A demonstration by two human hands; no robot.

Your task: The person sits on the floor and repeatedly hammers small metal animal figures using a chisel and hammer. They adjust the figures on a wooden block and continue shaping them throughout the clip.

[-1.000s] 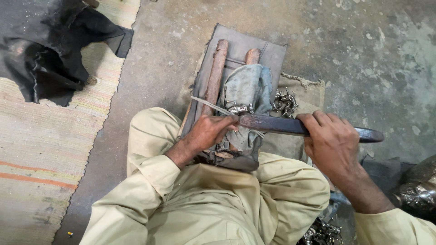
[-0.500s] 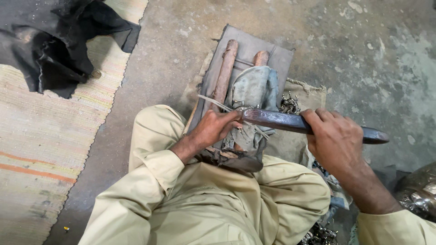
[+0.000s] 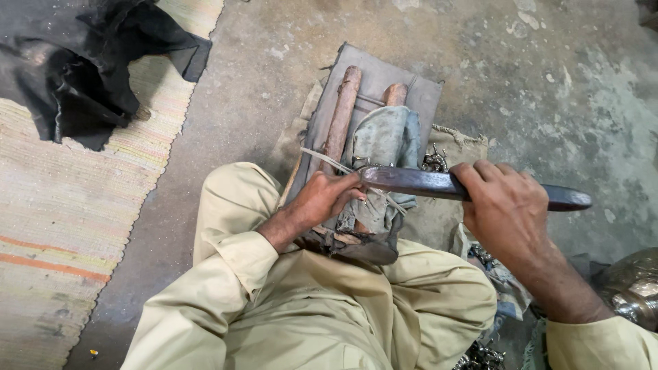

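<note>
My right hand (image 3: 507,209) grips a long dark metal bar (image 3: 418,182) near its middle, holding it level across my lap. My left hand (image 3: 327,197) is closed on the bar's left end, where a thin pale strip (image 3: 322,158) also sticks out to the upper left. Under the bar lies a grey cloth-wrapped block (image 3: 382,140) with two reddish wooden sticks (image 3: 343,113) beside it, all on a grey pad (image 3: 418,92). My legs in beige trousers frame the work.
A woven striped mat (image 3: 62,226) covers the left side, with a black cloth (image 3: 75,75) heaped on it. Burlap sacking (image 3: 459,147) lies under the pad on the concrete floor (image 3: 562,82). A shiny metal vessel (image 3: 630,288) sits at the right edge; small metal scraps (image 3: 435,162) lie nearby.
The view has shifted slightly; both hands keep their hold on the bar, which stays across the cloth-wrapped block in nearly the same place.
</note>
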